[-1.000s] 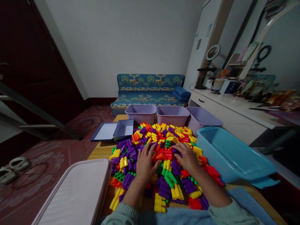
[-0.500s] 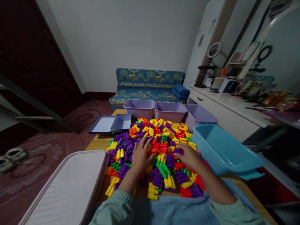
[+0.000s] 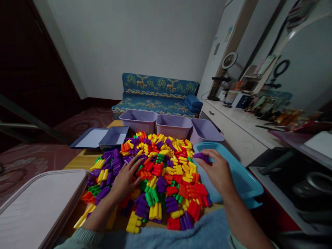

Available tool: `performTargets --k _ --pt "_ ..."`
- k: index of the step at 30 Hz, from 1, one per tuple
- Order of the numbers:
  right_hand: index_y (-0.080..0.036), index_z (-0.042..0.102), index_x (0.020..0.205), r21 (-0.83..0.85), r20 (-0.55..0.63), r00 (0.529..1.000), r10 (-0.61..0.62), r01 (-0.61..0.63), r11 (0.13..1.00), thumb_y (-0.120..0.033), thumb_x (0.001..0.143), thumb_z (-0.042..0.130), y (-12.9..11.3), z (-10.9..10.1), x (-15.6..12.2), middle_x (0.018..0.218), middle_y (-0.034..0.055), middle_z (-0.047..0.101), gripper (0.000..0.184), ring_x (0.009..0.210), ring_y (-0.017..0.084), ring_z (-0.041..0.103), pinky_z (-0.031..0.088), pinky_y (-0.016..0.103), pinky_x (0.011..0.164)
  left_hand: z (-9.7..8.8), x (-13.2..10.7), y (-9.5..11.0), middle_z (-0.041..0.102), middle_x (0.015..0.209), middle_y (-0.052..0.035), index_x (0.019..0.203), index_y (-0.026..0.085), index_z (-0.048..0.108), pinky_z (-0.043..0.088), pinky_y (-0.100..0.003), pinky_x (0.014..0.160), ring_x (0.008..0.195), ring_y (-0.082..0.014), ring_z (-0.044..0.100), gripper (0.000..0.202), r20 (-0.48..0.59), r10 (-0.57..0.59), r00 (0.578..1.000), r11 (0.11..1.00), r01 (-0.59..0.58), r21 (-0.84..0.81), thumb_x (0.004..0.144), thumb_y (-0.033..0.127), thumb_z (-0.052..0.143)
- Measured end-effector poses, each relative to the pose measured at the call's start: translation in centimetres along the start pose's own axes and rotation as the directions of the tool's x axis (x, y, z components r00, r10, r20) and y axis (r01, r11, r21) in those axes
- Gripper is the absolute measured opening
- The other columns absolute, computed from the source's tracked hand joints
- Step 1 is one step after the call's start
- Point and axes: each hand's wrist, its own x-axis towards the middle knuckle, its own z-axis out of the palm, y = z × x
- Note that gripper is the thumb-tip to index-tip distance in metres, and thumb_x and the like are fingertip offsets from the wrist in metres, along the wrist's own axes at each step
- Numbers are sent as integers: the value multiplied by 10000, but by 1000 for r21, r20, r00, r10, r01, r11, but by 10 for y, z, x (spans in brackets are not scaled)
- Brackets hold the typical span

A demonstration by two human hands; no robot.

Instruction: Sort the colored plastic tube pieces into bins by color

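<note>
Purple block sits pinched between the thumb and fingertips of the right hand, just off the right edge of the pile of blocks and above the near rim of a blue bin. That bin lies tilted against the right side of the pile, and only its plain blue floor shows; the hand covers part of its near wall. The left hand rests flat on the left part of the pile, fingers spread, gripping nothing. Behind the pile stand three lilac tubs in a row; their near rims hide their floors, so only bare inner walls can be seen. Behind the pile to the left lie two shallow dark blue trays, side by side. One large pale lid lies to the left of the pile, cut off by the picture's edge. The blocks in the pile are red, yellow, green, orange and purple, too many and too overlapped to count.
</note>
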Motion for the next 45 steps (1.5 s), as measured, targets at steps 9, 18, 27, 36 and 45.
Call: performTargets --k 9,18,27,36,45 --pt "-146 664 714 -222 382 713 588 -546 808 -245 601 718 103 -25 27 581 -3 611 160 526 132 558 433 224 475 3 1 -2 276 1521 -37 1423 319 324 391 -440 1047 1276 -273 441 691 -40 23 999 1000 -22 22 784 220 567" --pt "-163 678 654 -393 205 886 416 -315 864 -257 603 713 79 -32 38 548 8 622 112 515 146 566 392 235 484 1 0 5 302 1508 -20 1413 332 340 378 -422 1051 1290 -261 418 795 -33 -35 999 999 35 23 693 90 577" --pt "-158 720 799 -111 140 981 132 -117 987 -333 642 689 33 36 138 663 29 692 238 595 170 614 438 257 548 9 1 2 240 1539 5 1409 356 345 253 -454 1127 1345 -225 361 830 -21 -87 996 996 87 8 656 39 489" --pt "-188 717 724 -333 98 995 22 12 943 -242 630 715 36 170 228 764 43 723 109 748 194 648 445 256 652 27 -3 -4 221 1545 39 1408 403 327 258 -446 1135 1346 -203 367 919 -87 -94 992 992 101 77 598 -17 434" --pt "-176 690 621 -292 161 986 52 -3 956 -157 596 732 50 187 230 685 50 714 52 679 184 650 462 253 639 22 -2 0 226 1544 38 1408 394 336 256 -450 1136 1355 -213 352 934 -65 -108 992 991 112 71 580 -25 439"
